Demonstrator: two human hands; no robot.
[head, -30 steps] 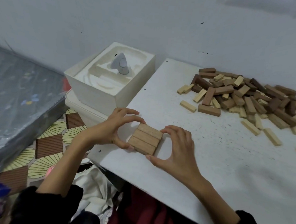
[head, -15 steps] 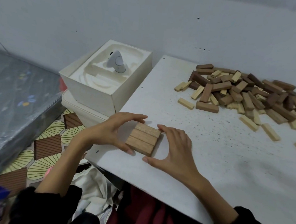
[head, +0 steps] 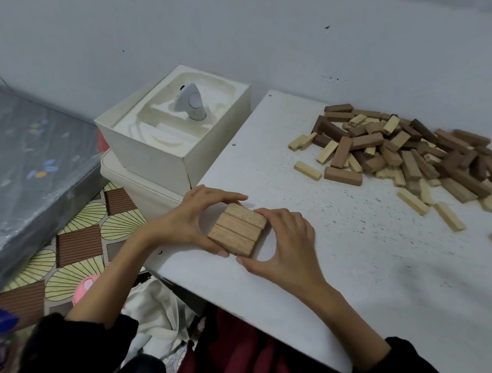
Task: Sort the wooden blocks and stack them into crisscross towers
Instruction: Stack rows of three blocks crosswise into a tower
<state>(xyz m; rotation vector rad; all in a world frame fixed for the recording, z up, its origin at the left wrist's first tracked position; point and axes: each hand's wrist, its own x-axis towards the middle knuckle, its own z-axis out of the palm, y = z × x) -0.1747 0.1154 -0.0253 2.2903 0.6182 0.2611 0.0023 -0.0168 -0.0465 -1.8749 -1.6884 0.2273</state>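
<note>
Since a moment ago both my hands have closed in on the row of three blocks [head: 236, 233], which has stayed in the same spot near the front left corner of the bench [head: 349, 264]. My left hand [head: 191, 220] now pinches the row from its left end, thumb at the near corner and fingers curled over the far edge. My right hand [head: 288, 246] cups the other end, thumb tip at the near corner and fingertips on the far right corner, with a gap under the arched palm. The three tan blocks lie flat, side by side and touching along their long sides. Well apart, at the far right of the bench, lies the loose pile of blocks [head: 413, 156], light and dark mixed, with a few pale ones scattered at its near edge. Just left of the bench stands a white box [head: 166, 149] with a small grey device [head: 190, 103] upright in its moulded tray.
</note>
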